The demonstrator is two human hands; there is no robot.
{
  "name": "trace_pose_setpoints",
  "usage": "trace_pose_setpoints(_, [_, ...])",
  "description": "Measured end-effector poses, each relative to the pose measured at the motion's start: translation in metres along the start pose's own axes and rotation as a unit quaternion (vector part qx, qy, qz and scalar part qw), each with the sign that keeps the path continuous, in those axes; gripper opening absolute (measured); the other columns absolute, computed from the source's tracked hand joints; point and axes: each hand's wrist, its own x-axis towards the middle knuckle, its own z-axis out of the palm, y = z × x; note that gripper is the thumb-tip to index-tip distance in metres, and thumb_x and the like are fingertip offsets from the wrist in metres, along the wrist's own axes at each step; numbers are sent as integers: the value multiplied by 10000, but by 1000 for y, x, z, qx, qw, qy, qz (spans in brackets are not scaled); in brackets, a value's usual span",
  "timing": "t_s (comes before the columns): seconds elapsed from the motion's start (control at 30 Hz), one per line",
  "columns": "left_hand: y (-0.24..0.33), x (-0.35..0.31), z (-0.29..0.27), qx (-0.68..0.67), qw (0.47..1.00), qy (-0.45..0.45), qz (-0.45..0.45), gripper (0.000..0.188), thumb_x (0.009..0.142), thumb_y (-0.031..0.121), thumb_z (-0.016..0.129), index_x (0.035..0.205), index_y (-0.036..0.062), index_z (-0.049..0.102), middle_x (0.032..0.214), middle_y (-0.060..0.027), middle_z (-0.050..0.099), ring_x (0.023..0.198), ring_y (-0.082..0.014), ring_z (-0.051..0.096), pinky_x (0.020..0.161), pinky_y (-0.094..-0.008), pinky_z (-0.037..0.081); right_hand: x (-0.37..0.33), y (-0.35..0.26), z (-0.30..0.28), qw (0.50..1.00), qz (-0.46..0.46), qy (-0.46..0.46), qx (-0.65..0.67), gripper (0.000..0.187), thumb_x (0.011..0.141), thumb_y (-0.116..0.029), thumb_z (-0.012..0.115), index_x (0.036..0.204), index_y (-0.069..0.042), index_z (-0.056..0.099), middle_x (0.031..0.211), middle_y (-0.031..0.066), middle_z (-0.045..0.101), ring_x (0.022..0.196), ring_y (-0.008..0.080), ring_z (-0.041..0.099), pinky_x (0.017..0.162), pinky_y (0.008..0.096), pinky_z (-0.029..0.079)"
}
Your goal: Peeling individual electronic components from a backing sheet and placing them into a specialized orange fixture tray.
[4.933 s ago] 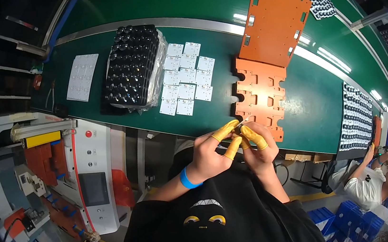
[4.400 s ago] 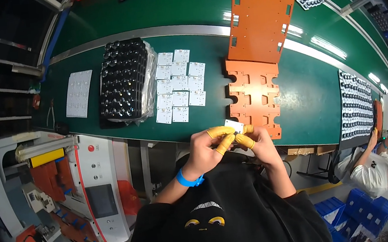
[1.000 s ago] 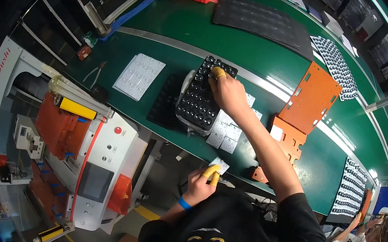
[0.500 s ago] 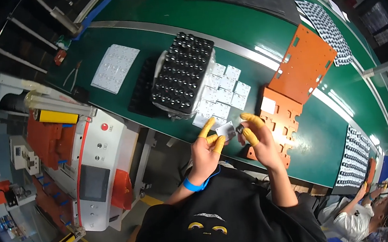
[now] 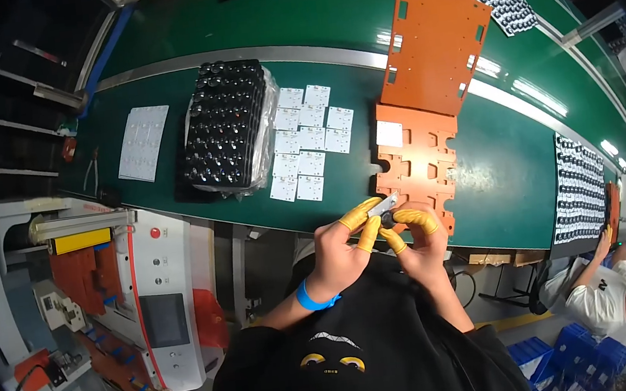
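Head view: the left hand (image 5: 340, 260) is pinching a small white board (image 5: 383, 204), while the right hand (image 5: 423, 251), just beside it, is gripping a small black part (image 5: 387, 219) close to that board. Beyond the right hand an orange slotted plate (image 5: 420, 183) is lying, bearing a second board (image 5: 389, 134); loose white cards (image 5: 310, 140) are lying beyond the left hand, left of the plate.

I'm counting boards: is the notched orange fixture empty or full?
Partly full: the fixture bears one white board; other recesses show bare orange.
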Motion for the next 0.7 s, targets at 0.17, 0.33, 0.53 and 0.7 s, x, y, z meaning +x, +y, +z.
trace_pose_setpoints(0.17, [-1,-2,4,72,996,-26,50,267,917,2,606,1171,-80,619,1023,-145,718,898,-158,697,763,-278,559,-6,0,-3,990,-71,36,-113,295,750,95,737,1005,29,605,1059,152,601,900,250,660,783,325,548])
trace_pose_setpoints(0.33, [9,0,8,96,993,-27,59,247,892,0,625,1131,-63,643,998,-175,714,891,-247,709,757,-312,558,-4,-4,-1,978,-124,57,-157,304,733,125,729,990,31,598,1037,156,597,920,298,662,791,353,551])
trace_pose_setpoints(0.53, [10,0,13,114,990,-17,79,236,882,-9,627,1112,-57,656,986,-178,715,881,-259,714,756,-314,556,-6,-4,-1,964,-153,77,-203,332,711,147,731,991,34,594,1016,145,593,902,307,656,779,367,552])
trace_pose_setpoints(0.7, [8,1,14,123,988,-9,89,231,877,-13,631,1102,-49,669,967,-164,723,858,-224,722,748,-295,555,-1,-5,-4,959,-163,67,-221,334,693,156,724,983,39,609,1003,150,610,876,317,651,772,381,550])
